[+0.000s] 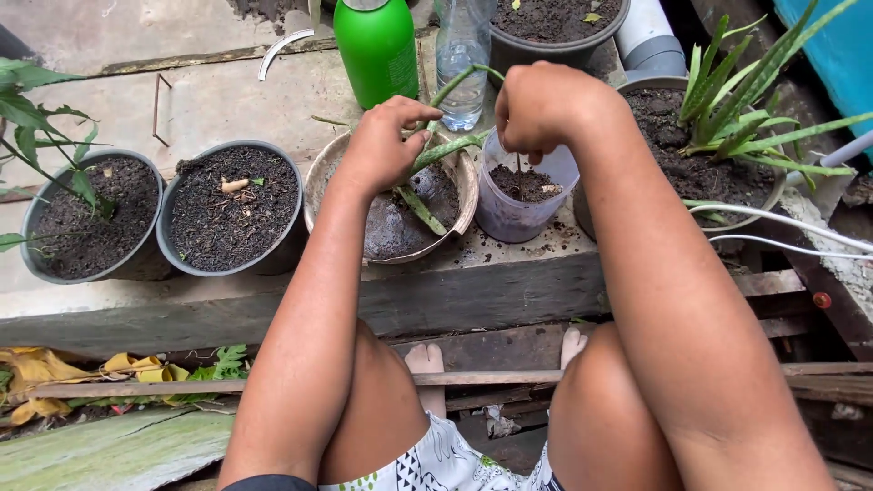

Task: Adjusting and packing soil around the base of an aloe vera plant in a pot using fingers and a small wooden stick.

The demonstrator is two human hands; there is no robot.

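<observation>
**Hands crowded among pots at the ledge edge**

The left hand (pixel 386 145) pinches an aloe shoot (pixel 444 150) over the tan pot (pixel 318 177). At its three o'clock, the right hand's (pixel 538 107) grip is closed on a thin stick in the soil-filled plastic cup (pixel 523 205), touching that pot's rim; little free room.

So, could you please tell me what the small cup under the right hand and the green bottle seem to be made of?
The cup looks like thin translucent plastic: the soil inside shows dimly through its cloudy wall. The green bottle has a smooth, even, slightly glossy surface with a soft highlight, which suggests plastic or coated metal; the look leaves that open. The right hand is over the cup.
</observation>
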